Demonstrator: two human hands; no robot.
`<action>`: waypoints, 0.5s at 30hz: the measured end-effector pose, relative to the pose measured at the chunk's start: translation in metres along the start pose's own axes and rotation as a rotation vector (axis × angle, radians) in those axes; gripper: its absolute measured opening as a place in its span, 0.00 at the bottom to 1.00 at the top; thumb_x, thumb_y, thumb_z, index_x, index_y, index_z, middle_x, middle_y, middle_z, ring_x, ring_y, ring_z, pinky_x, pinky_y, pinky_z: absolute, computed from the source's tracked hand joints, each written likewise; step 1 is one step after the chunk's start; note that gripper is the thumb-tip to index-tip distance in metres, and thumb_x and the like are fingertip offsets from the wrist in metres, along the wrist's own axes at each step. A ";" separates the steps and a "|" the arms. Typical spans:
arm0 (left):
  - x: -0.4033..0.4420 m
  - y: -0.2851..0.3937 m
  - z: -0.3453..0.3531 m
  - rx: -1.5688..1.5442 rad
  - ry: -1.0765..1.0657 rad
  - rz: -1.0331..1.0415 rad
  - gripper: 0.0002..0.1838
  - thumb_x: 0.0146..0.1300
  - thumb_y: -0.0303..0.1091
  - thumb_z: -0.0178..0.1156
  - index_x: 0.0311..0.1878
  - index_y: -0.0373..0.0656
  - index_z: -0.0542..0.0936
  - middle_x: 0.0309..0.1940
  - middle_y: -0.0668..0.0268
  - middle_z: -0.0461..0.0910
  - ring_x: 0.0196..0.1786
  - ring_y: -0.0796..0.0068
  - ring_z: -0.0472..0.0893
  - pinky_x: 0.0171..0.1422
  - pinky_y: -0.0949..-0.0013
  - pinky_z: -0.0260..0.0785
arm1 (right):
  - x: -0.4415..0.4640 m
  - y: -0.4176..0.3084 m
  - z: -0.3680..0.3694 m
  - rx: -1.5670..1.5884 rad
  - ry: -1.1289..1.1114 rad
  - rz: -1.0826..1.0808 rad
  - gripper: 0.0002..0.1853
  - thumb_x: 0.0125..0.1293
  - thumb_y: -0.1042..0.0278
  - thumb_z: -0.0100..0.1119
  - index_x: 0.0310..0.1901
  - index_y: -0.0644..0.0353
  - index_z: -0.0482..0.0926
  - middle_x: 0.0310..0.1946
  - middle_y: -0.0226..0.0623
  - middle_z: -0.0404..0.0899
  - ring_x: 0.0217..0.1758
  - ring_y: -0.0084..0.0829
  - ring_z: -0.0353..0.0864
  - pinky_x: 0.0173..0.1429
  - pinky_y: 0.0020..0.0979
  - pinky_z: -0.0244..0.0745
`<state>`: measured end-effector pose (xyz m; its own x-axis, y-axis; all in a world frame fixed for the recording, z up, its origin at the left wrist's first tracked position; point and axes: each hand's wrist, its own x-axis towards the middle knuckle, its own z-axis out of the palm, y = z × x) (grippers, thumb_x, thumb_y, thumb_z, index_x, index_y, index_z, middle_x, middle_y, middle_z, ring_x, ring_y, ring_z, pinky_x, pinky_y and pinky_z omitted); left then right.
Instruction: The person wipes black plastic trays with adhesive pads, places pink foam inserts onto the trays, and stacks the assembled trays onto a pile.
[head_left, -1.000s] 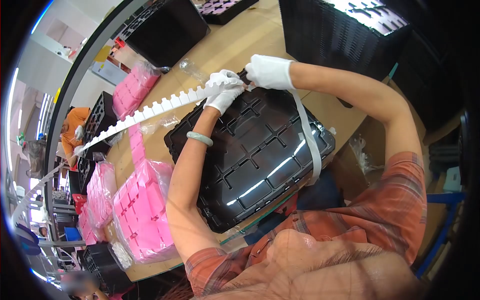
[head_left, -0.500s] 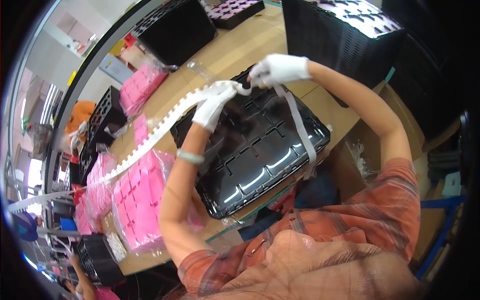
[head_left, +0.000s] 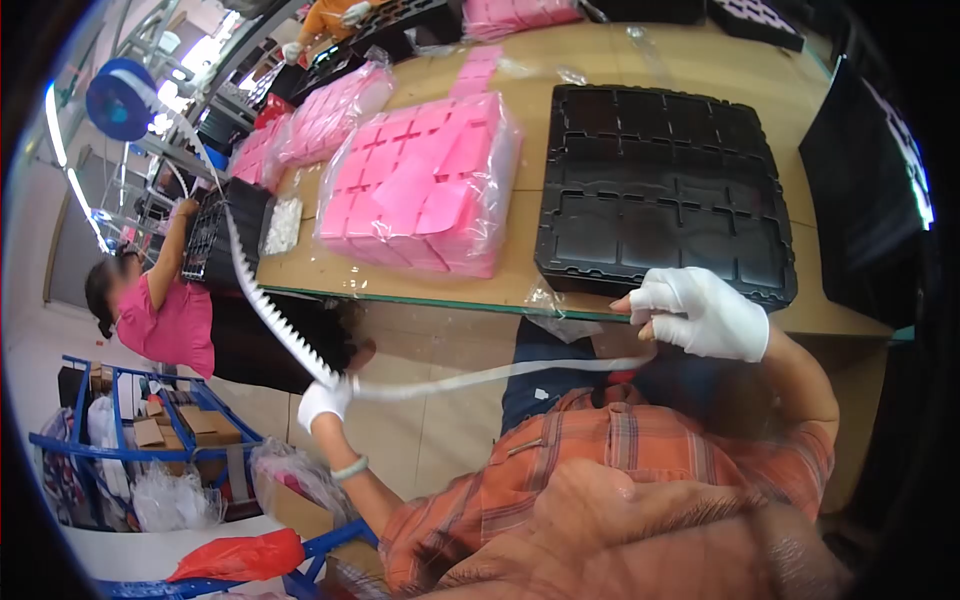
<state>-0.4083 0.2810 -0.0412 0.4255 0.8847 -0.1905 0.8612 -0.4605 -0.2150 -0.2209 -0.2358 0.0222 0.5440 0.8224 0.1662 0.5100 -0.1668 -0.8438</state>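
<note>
My left hand (head_left: 325,403), in a white fingertip-less glove, is closed on a white toothed strip (head_left: 268,312) at the lower left, beyond the table's front edge. The strip runs up to a blue reel (head_left: 120,100). From my left hand a smooth pale tape (head_left: 480,378) stretches across my lap towards my right hand (head_left: 700,313). That gloved hand pinches the tape's end at the near edge of a black plastic tray stack (head_left: 665,185). The exact grip of both hands is partly hidden by the gloves.
Bagged pink foam pieces (head_left: 415,185) lie on the table (head_left: 520,240). A tall black tray stack (head_left: 860,190) stands at the right. Another person in a pink shirt (head_left: 165,320) works at the left, near a blue-framed cart (head_left: 130,455) with boxes and bags.
The view has turned left. Both hands have come back from over the black tray towards me and have moved wide apart, with the tape now stretched between them.
</note>
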 end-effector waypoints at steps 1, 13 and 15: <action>-0.043 0.009 -0.034 0.160 -0.042 -0.074 0.25 0.54 0.53 0.64 0.45 0.41 0.82 0.42 0.53 0.83 0.47 0.54 0.82 0.52 0.65 0.75 | 0.004 -0.005 0.001 0.013 -0.018 0.029 0.15 0.59 0.78 0.57 0.49 0.63 0.80 0.31 0.34 0.79 0.35 0.30 0.79 0.43 0.28 0.74; -0.052 0.207 -0.117 -0.242 1.196 0.411 0.18 0.52 0.50 0.68 0.31 0.43 0.79 0.28 0.60 0.76 0.34 0.61 0.78 0.39 0.56 0.69 | 0.075 -0.013 0.023 0.530 0.141 0.285 0.12 0.68 0.71 0.53 0.48 0.62 0.82 0.33 0.28 0.81 0.34 0.14 0.76 0.35 0.19 0.71; -0.067 0.197 -0.120 -0.356 1.257 0.583 0.15 0.48 0.44 0.71 0.25 0.45 0.78 0.23 0.65 0.74 0.33 0.59 0.75 0.38 0.58 0.64 | 0.085 -0.013 0.022 0.463 0.167 0.325 0.11 0.69 0.70 0.52 0.47 0.63 0.82 0.29 0.26 0.79 0.30 0.13 0.74 0.33 0.19 0.70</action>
<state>-0.2336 0.1394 0.0444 0.5336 0.1407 0.8339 0.4234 -0.8981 -0.1194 -0.1958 -0.1520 0.0357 0.7407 0.6655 -0.0919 -0.0243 -0.1102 -0.9936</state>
